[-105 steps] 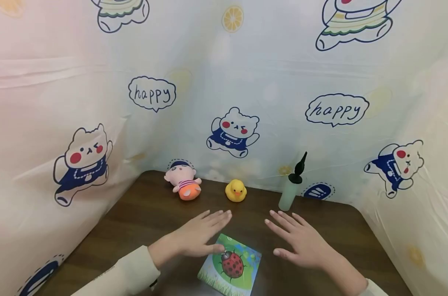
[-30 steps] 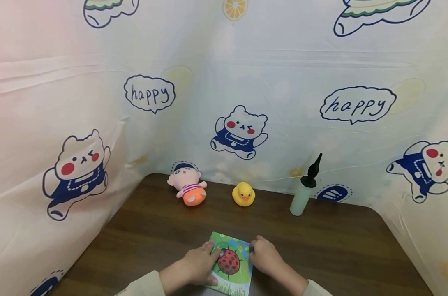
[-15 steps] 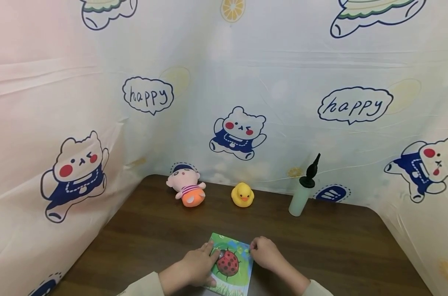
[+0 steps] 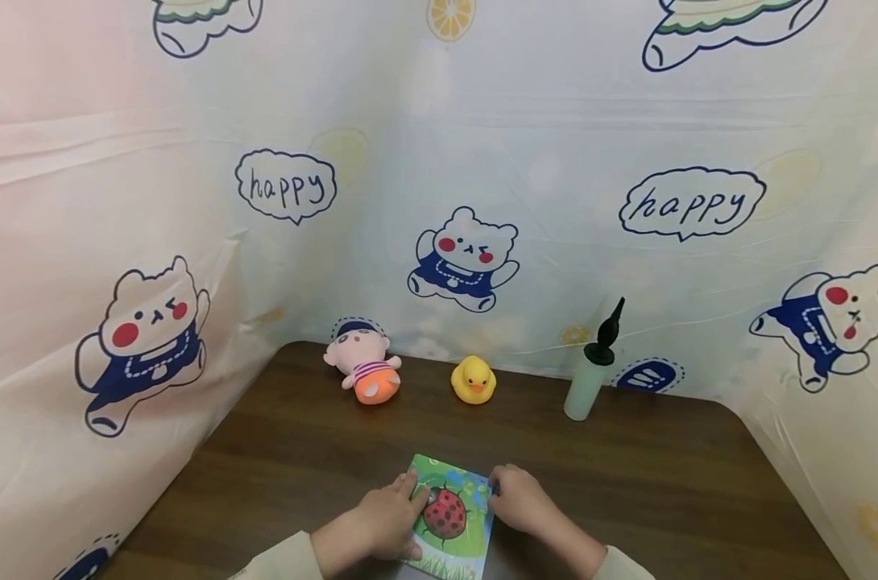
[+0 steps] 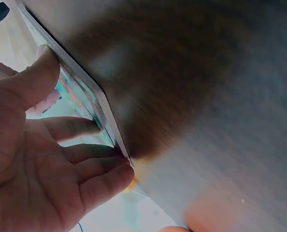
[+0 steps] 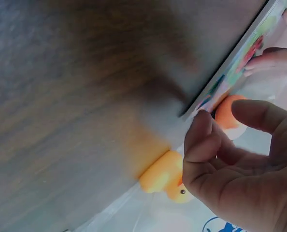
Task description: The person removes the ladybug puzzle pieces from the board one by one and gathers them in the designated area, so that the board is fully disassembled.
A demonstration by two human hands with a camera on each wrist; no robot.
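Ladybug board lying on counter, on person's side of yellow duck, apart from it; could skid or twist if left hand presses too lightly against push from right hand; left hand, leftward of duck: fingers spread, fairly straight, touching board, not clenched; right hand, rightward of duck: fingers curled tight, touching board's corner, thumb apart in wrist view; cannot tell whether pinching
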